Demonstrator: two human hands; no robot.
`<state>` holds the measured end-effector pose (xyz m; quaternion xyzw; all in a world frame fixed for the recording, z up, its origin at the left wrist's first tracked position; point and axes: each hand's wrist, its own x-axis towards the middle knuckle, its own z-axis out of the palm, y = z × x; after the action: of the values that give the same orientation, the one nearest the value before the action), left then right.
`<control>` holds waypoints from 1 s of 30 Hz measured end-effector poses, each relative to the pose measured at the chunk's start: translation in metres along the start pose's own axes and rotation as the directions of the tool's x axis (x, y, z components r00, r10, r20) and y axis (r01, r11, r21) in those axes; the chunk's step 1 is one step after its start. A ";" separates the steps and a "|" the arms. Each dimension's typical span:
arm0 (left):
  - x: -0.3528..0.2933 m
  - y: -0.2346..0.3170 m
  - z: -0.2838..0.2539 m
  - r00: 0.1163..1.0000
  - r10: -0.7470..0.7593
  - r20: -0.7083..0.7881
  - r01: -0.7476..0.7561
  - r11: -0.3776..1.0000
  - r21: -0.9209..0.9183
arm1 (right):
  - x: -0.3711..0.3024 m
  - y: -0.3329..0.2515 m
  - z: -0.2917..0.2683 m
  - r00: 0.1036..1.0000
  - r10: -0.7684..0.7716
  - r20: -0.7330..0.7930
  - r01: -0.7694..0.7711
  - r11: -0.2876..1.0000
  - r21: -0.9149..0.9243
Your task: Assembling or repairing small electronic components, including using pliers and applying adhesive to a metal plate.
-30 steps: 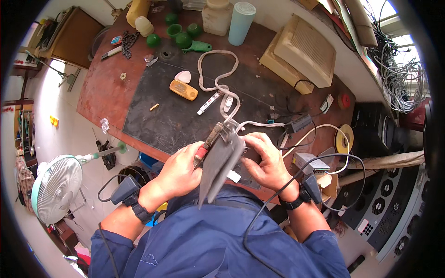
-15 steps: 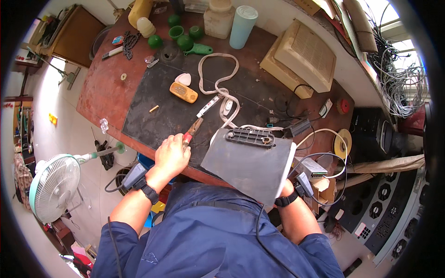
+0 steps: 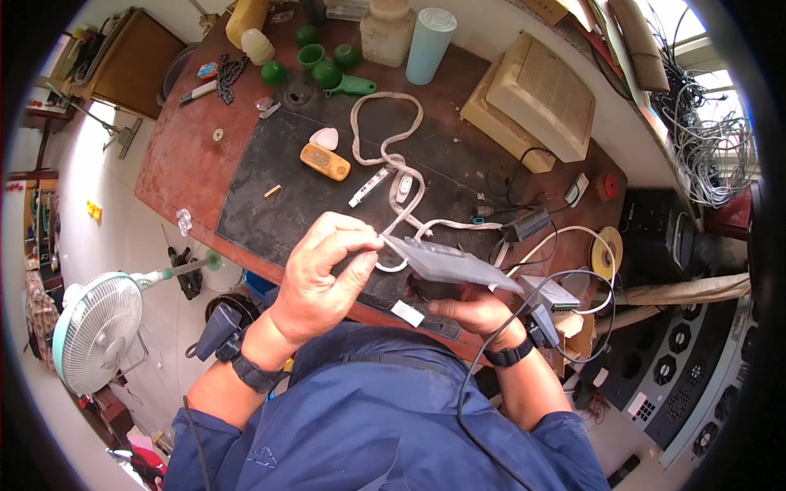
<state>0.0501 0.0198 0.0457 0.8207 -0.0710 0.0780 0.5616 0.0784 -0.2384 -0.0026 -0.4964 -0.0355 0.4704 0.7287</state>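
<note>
A flat grey panel is tilted nearly edge-on above the table's front edge. My left hand is at its left corner, thumb and index finger closed together there. Below the panel is my right hand, its thumb showing and its other fingers curled and partly hidden in the panel's shadow. A small white rectangular piece is beside my right thumb. A pale cable loops over the dark mat behind the panel. A white marker-like stick and a yellow handheld device are farther back.
Green cups, a whitish jar and a light blue cylinder stand at the back. A beige plastic casing is at the back right. Black adapter and cables are at right; a fan stands left.
My left hand has moved right to the panel's corner, and the red-handled tool it held is out of sight. The panel has tipped from face-up to nearly edge-on. The small white piece has come into view.
</note>
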 end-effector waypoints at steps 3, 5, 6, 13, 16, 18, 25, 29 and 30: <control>0.000 -0.010 0.008 0.994 -0.107 0.030 0.108 0.994 -0.020 | 0.004 0.007 -0.007 0.999 0.009 0.051 -0.009 1.000 0.014; -0.006 -0.022 0.012 0.955 -0.296 0.033 0.297 0.954 -0.035 | 0.007 0.008 -0.006 0.999 0.017 0.030 -0.017 1.000 -0.009; -0.006 -0.029 0.012 0.934 -0.354 0.044 0.356 0.934 -0.030 | 0.009 0.012 -0.009 0.999 -0.035 0.033 0.041 0.983 -0.180; -0.016 -0.078 0.035 0.920 -0.391 0.034 0.379 0.907 0.182 | 0.006 0.039 -0.025 0.986 -0.162 -0.029 0.057 0.502 -0.863; -0.007 -0.098 0.047 0.933 -0.360 -0.018 0.352 0.900 0.258 | 0.006 0.046 -0.028 0.975 -0.200 -0.099 -0.008 0.411 -0.912; 0.003 -0.112 0.053 0.707 -0.701 -0.095 0.707 0.702 0.083 | 0.010 0.048 -0.028 0.966 -0.236 -0.110 -0.022 0.346 -0.938; 0.015 -0.128 0.075 0.447 -0.879 0.168 0.832 0.339 -0.440 | 0.030 0.050 -0.020 0.974 -0.211 -0.081 -0.064 0.085 -0.994; 0.017 -0.117 0.077 0.512 -0.844 0.161 0.770 0.368 -0.521 | 0.034 0.051 -0.016 0.967 -0.240 -0.088 -0.082 0.035 -0.996; 0.016 -0.113 0.075 0.548 -0.822 0.153 0.737 0.388 -0.554 | 0.034 0.052 -0.016 0.959 -0.270 -0.091 -0.078 0.058 -0.995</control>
<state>0.0922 -0.0103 -0.0806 0.5444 0.3448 -0.1598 0.7478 0.0721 -0.2217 -0.0647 -0.9107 -0.2874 0.2005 0.2186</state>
